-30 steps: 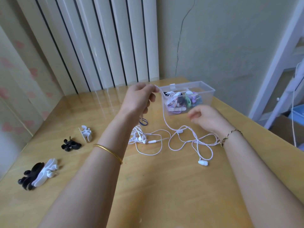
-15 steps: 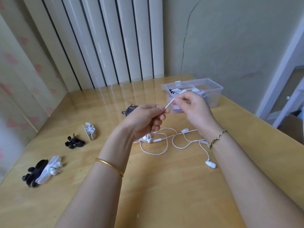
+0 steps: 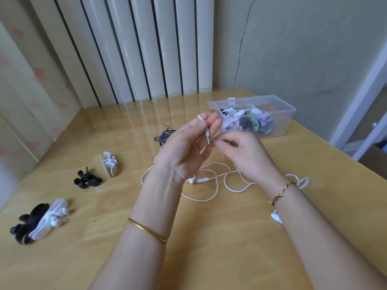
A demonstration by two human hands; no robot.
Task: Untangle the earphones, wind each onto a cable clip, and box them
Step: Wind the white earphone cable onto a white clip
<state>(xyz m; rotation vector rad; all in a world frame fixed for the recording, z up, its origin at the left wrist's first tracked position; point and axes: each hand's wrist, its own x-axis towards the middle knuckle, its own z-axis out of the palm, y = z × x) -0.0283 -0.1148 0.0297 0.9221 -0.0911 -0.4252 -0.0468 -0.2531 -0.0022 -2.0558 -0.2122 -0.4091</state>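
Observation:
My left hand [image 3: 188,149] is raised palm up and pinches the plug end of the white earphones [image 3: 211,185] between its fingers; the metal jack points down. My right hand [image 3: 243,153] is beside it, fingertips touching the jack tip. The rest of the white cable lies in loops on the table below both hands, with one earbud [image 3: 276,218] by my right forearm. A dark blue earphone cable [image 3: 164,136] lies behind my left hand. Cable clips lie at the left: a white one [image 3: 109,164], a black one [image 3: 87,180], and a black and white pair [image 3: 39,221]. A clear plastic box [image 3: 280,110] holds wound earphones.
The wooden table [image 3: 209,248] ends at the right, where a doorway and a cardboard box show. A white radiator and wall stand behind the table's far edge.
My left hand turned palm up and now shows the jack between its fingers. My right hand slid along the cable from near the box to the jack tip.

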